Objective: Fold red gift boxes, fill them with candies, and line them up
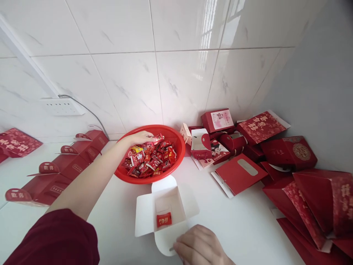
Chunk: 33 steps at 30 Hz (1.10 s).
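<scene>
My left hand (142, 137) reaches over the rim of a red plastic basket (180, 163), its fingers closed on a red wrapped candy (158, 140) at the top of the pile. Several other wrapped candies (153, 158), mostly red, fill the basket. In front of it stands a small open box (175, 200), white inside, with its flaps folded outward. One red wrapped candy (164, 219) lies inside the box. My right hand (201, 244) pinches the box's near flap between thumb and fingers.
A row of red folded boxes (73, 162) with handle tabs stands on the left. On the right lies a heap of red gift boxes (239, 175), some open. A white tiled wall (124, 88) with a power socket (62, 106) and grey cable rises behind.
</scene>
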Each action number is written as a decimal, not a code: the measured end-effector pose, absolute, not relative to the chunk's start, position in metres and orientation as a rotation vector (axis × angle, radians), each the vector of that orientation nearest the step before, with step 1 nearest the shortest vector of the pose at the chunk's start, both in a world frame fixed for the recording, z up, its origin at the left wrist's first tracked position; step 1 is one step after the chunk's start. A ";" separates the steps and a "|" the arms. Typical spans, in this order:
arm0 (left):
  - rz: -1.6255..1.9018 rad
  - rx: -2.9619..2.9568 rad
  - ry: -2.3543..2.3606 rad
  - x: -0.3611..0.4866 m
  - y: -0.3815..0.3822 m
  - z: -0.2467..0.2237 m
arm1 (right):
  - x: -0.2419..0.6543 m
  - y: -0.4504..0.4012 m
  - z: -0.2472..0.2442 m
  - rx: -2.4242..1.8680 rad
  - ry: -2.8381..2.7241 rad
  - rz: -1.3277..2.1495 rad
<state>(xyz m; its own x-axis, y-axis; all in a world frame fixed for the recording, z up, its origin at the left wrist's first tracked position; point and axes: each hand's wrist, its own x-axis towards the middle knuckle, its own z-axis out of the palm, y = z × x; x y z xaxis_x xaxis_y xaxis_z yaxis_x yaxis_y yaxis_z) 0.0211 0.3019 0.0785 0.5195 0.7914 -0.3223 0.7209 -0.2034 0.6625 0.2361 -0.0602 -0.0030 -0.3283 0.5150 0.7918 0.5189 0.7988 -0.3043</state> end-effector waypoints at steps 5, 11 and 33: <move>0.367 1.886 1.333 0.018 0.295 0.067 | 0.236 -0.058 -0.015 -0.728 -1.980 0.058; 0.607 1.697 1.275 0.012 0.260 0.067 | 0.245 -0.054 -0.029 -0.739 -1.926 0.068; 0.832 2.068 1.042 0.023 0.043 0.055 | 0.235 0.012 0.062 -1.092 -1.849 0.934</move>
